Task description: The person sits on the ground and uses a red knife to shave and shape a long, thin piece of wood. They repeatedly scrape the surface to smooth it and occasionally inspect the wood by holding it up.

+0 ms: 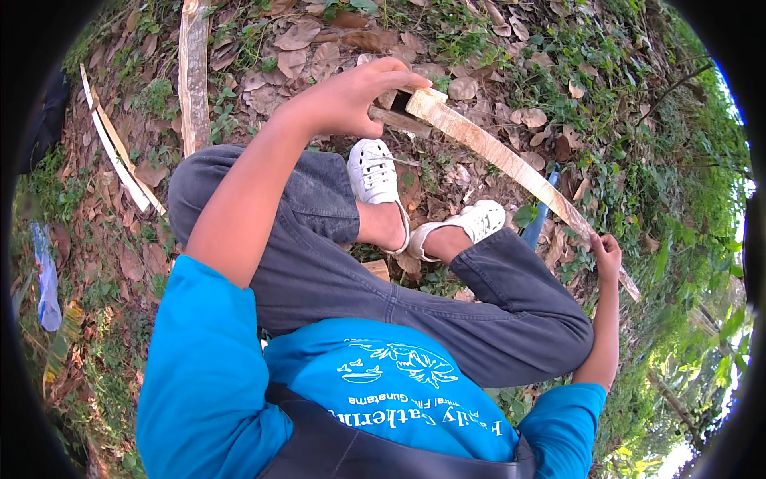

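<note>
In the head view, two bare hands were at one long wooden strip, which lay slantwise above the ground, in front of the person. The left hand gripped one small wooden block at the strip's near-left end, between thumb and fingers. The right hand pinched the strip near its other end. On the ground there were two white shoes, worn, two thin wood pieces and one thicker plank, at the left.
</note>
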Demonstrator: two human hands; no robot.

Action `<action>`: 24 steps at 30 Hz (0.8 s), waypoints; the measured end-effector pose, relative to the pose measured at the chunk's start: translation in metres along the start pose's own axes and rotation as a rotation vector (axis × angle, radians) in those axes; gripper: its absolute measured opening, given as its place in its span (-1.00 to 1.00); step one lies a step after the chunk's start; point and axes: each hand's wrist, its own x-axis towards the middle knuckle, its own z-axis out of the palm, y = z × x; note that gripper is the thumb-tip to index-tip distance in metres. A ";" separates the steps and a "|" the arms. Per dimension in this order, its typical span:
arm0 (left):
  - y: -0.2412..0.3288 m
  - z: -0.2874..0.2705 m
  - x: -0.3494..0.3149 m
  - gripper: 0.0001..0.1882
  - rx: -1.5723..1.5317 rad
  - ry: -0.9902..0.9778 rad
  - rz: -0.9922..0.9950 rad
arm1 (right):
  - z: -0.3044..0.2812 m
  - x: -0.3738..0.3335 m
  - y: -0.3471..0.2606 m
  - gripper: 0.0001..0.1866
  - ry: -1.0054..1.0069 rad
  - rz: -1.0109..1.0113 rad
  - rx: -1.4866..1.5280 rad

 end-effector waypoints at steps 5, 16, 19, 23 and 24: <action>-0.010 0.014 -0.002 -0.08 0.080 0.105 -0.055 | 0.000 -0.007 -0.011 -0.52 0.013 -0.020 0.009; -0.013 0.040 0.010 -0.17 0.061 0.260 0.053 | -0.034 -0.032 -0.017 -0.45 0.098 -0.003 -0.142; -0.008 0.045 0.012 -0.20 0.093 0.241 0.034 | -0.053 -0.056 -0.050 -0.40 0.136 0.094 -0.236; 0.020 0.060 0.018 -0.29 0.170 0.231 0.024 | -0.110 -0.103 -0.098 -0.35 0.299 0.104 -0.563; 0.022 0.065 0.020 -0.28 0.191 0.236 0.046 | -0.122 -0.113 -0.117 -0.32 0.338 0.108 -0.637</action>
